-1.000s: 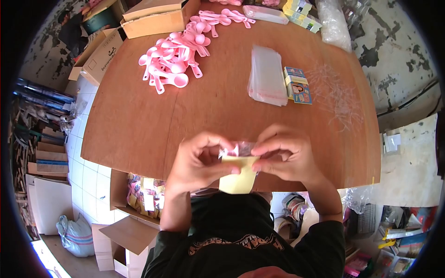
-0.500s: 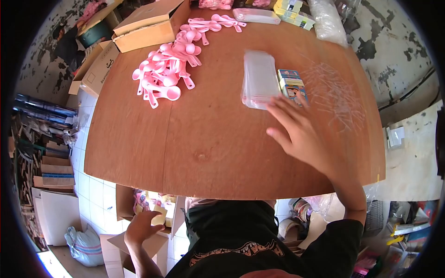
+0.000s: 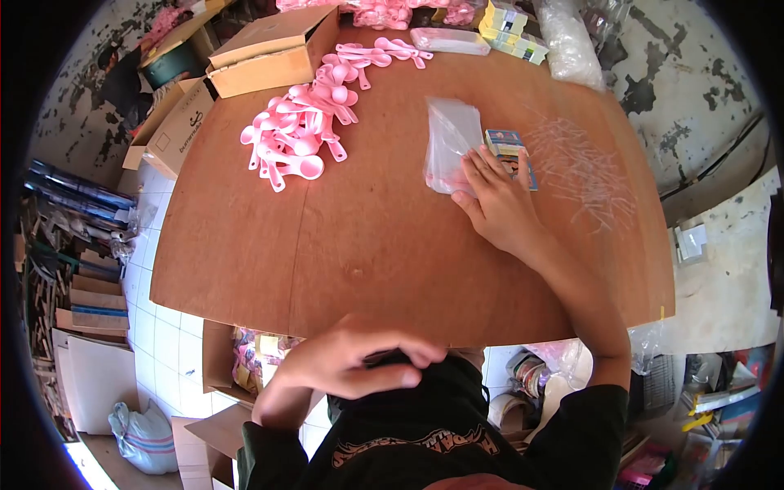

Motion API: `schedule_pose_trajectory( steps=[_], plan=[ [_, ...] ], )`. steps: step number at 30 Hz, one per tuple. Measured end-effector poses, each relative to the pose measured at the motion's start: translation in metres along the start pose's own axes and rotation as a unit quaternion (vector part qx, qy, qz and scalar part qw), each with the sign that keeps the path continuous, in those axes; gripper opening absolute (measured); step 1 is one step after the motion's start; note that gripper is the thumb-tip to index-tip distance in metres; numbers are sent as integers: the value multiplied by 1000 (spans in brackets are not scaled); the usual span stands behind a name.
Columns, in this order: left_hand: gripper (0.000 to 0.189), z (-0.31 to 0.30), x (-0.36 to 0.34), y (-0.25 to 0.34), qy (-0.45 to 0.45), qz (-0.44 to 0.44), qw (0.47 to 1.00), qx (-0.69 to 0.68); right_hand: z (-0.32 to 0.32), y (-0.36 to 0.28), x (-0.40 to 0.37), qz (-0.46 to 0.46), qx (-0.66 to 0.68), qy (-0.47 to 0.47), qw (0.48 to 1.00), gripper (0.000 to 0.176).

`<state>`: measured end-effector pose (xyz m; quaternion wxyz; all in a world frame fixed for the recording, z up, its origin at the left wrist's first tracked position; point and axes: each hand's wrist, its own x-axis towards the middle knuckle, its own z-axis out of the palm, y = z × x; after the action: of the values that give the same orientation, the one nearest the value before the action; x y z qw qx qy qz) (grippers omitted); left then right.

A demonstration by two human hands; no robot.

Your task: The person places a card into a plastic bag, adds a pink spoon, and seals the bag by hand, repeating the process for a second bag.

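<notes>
My right hand (image 3: 502,200) lies over the lower right corner of a stack of clear plastic bags (image 3: 451,135), fingers stretched out and the thumb apart. The top bag looks wrinkled near my fingertips. Beside the stack, partly covered by that hand, is a small pile of printed cards (image 3: 505,140). My left hand (image 3: 359,359) hovers at the table's front edge, slightly blurred, with a gap between thumb and fingers and nothing visible in it. A heap of pink plastic scoops (image 3: 298,135) spreads over the far left of the table.
Thin clear strips (image 3: 584,171) lie scattered on the right of the wooden table (image 3: 359,269). At the back stand a cardboard box (image 3: 273,57), a flat bag pack (image 3: 451,41), stacked card bundles (image 3: 514,33) and a plastic roll (image 3: 570,45). An open carton (image 3: 219,359) sits below the front edge.
My left hand has risen from beside the lower carton and moved right to the table's front edge. My right hand has shifted left onto the bags, and the top bag has become creased.
</notes>
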<state>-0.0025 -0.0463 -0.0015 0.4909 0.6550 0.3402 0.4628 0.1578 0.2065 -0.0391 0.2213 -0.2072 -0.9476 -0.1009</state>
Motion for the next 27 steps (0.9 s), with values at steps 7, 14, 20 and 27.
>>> schedule_pose_trajectory(
  steps=[7,14,20,27],
  plan=[
    [33,29,27,-31,200,-37,968,-144,-3,8,11,2,105,88,991,26],
    [41,31,48,-42,318,3,904,-286,-14,-4,21,-9,84,204,975,17],
    [40,35,55,-52,328,-16,861,-387,-13,5,15,-30,18,205,978,8],
    [45,29,55,-59,330,-22,842,-426,-30,-19,11,133,216,116,960,6]
  ],
)
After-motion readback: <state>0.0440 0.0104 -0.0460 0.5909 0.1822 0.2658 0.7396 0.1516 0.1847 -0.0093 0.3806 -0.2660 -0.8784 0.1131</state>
